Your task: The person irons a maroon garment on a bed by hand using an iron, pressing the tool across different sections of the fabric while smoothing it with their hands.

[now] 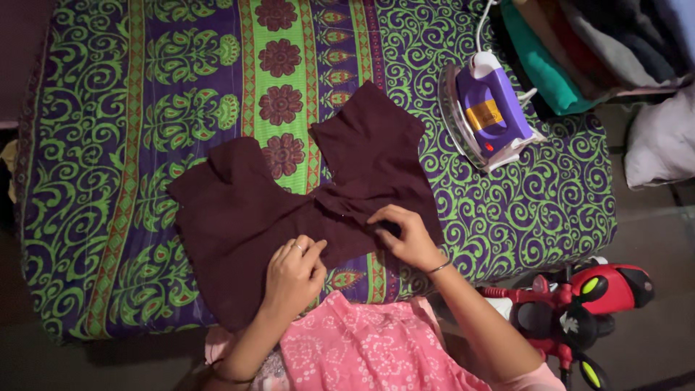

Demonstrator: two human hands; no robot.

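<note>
My left hand (293, 274) pressed flat and my right hand (407, 235) pinched a fold of the maroon blouse (304, 203), which lay lengthwise near the bed's (108, 181) front edge, its bulk away from me.

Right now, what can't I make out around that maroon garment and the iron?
All in the head view:
- Maroon garment: its near edge is hidden under the left hand and right hand.
- Iron: its soleplate faces away; the cord runs off the top edge.
- Folded clothes pile: cut off by the top and right edges.
- Red toy: partly behind the right forearm, dim.
</note>
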